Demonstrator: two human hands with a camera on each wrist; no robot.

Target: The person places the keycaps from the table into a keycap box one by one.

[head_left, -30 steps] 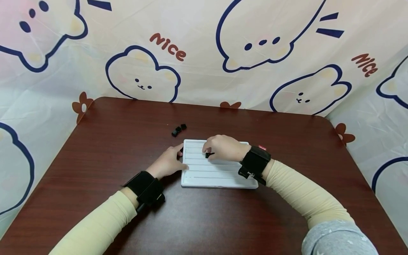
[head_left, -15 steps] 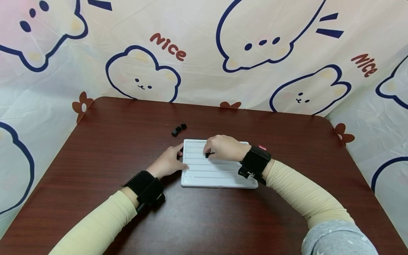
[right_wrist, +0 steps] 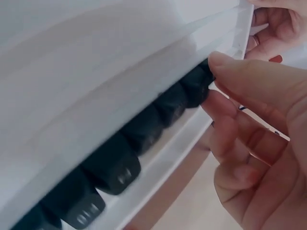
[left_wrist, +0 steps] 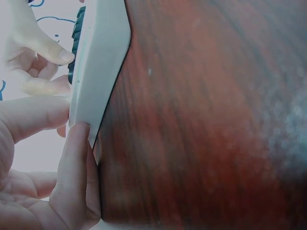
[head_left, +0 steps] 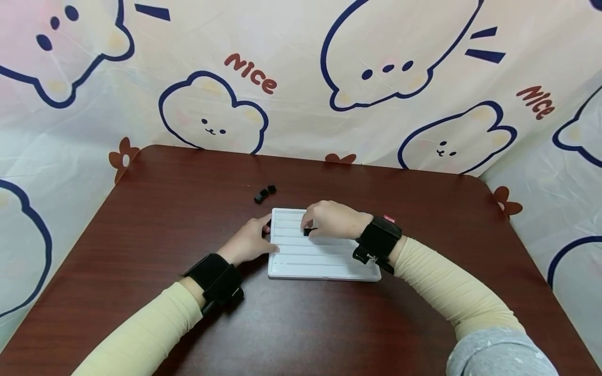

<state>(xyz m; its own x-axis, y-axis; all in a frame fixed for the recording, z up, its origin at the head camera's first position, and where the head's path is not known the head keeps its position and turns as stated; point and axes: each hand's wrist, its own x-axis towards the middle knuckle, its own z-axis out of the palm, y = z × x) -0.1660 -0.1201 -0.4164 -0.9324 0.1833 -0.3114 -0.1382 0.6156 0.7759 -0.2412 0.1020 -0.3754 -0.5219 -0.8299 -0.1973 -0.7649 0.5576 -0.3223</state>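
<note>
A white tray with stepped rows (head_left: 324,267) lies on the table, with a row of black keycaps (right_wrist: 117,165) along one of its steps. My right hand (head_left: 336,220) reaches over the tray from the right. Its thumb and index finger pinch the black keycap (right_wrist: 197,86) at the row's left end. My left hand (head_left: 247,241) holds the tray's left edge, thumb on the rim and fingers along the side. In the left wrist view, the left fingertips (left_wrist: 79,132) press against the white edge. The right hand hides most of the keycap row in the head view.
Several loose black keycaps (head_left: 265,194) lie on the brown table (head_left: 197,180) just beyond the tray's far left corner. A printed curtain (head_left: 301,62) hangs behind and beside the table. Both wrists wear black straps (head_left: 213,279).
Both hands keep their places at the tray, and the right fingers shift only slightly at the keycap. The whole head view has moved down a little.
</note>
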